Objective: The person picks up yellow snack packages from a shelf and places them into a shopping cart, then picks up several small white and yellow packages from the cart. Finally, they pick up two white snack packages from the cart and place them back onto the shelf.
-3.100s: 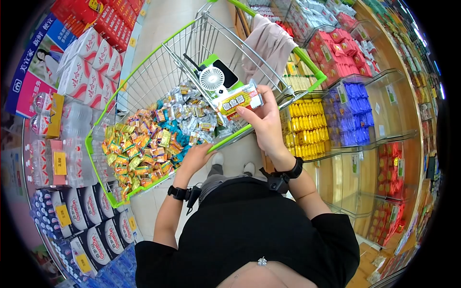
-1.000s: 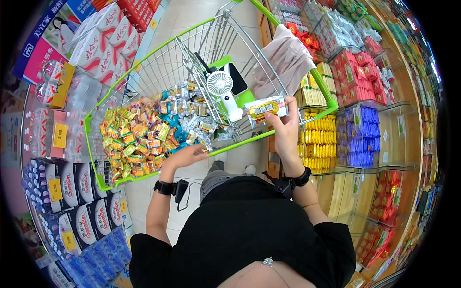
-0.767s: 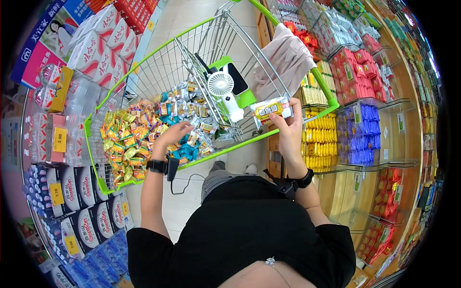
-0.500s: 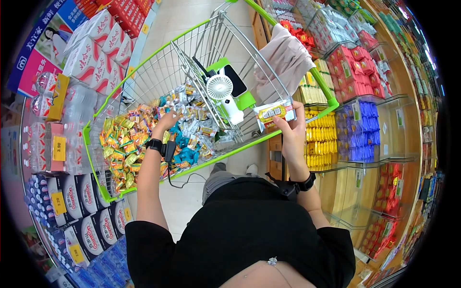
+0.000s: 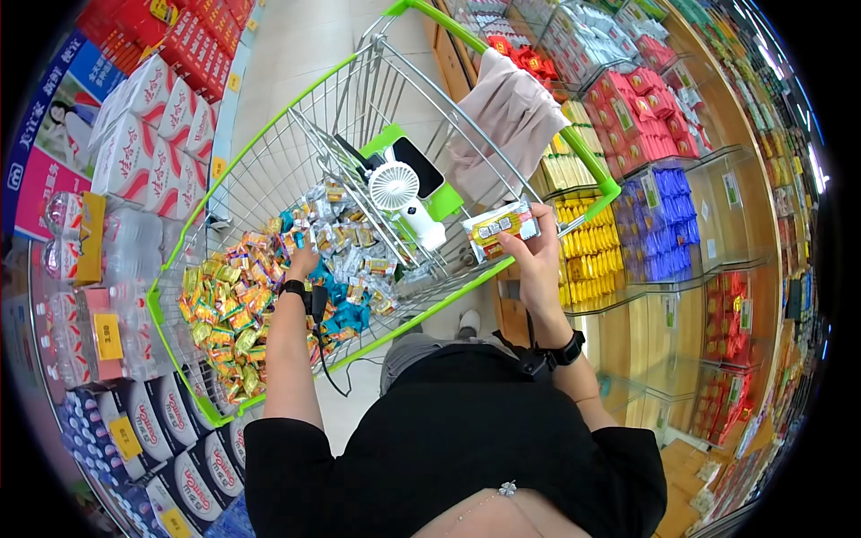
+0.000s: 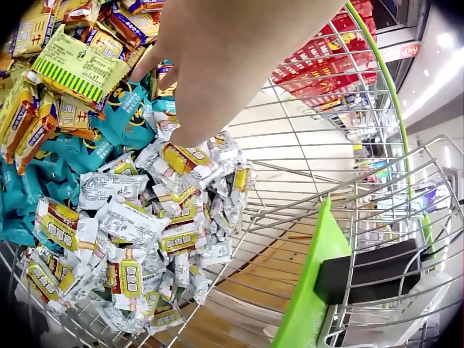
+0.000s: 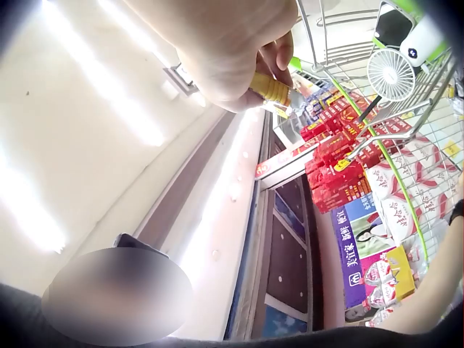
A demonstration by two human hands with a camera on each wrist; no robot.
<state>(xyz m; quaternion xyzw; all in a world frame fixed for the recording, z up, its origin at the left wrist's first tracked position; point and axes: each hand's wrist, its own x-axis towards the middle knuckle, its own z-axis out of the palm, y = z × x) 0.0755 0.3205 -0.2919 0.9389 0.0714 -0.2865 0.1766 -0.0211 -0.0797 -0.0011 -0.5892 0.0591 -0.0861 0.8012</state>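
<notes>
My right hand [image 5: 539, 260] pinches a yellow-and-white wrapped packet [image 5: 499, 229] between thumb and fingers, above the cart's green rim [image 5: 421, 313]. In the right wrist view this packet [image 7: 272, 87] shows partly behind the hand [image 7: 235, 58]. Inside the cart, my left hand [image 5: 305, 261] reaches down with fingers extended to the heap, where orange-gold packets [image 5: 235, 314] meet teal ones [image 5: 348, 318]. The left wrist view has the hand [image 6: 214, 69] over teal packets [image 6: 119, 112], beside silver-and-yellow ones [image 6: 130, 221]; whether its fingertips touch any, I cannot tell.
A white fan [image 5: 395, 186] and a dark-screened device [image 5: 419, 166] lie on the cart's green part. Pale cloth [image 5: 507, 121] hangs over the handle. Shelves of yellow [image 5: 587, 255] and blue packets [image 5: 662, 220] stand right; white boxes [image 5: 134, 166] and bottles [image 5: 134, 314] stand left.
My left hand has moved from the cart's rim into the heap, then a little further left. My right hand still holds the packet. The cart appears turned slightly in view.
</notes>
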